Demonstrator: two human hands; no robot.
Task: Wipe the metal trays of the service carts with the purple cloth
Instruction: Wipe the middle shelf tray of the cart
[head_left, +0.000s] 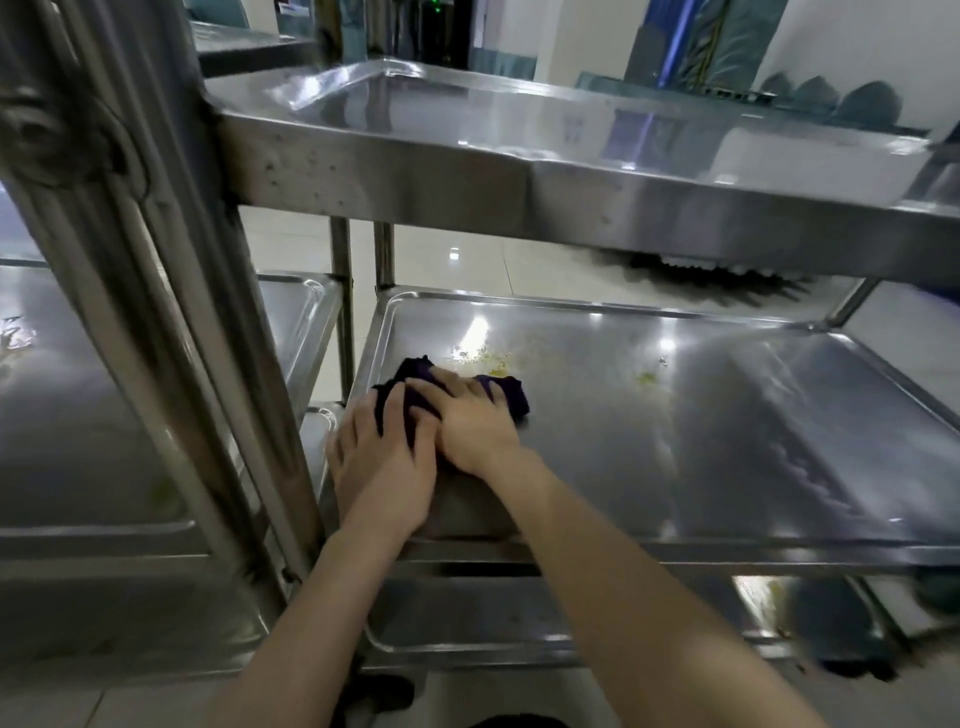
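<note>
Two flat hands, our left hand (382, 457) and right hand (472, 421), press the bunched purple cloth (511, 391) onto the middle tray (675, 441) near its 9 o'clock edge, where a hasty push could smear the yellow residue (493, 358) at the cloth's 12 o'clock.

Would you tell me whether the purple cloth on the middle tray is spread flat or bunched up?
Bunched up: the cloth is a crumpled wad under the left hand and right hand, folds poking out past them.

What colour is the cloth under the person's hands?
The cloth is dark purple, almost black; the head view shows it best.
</note>
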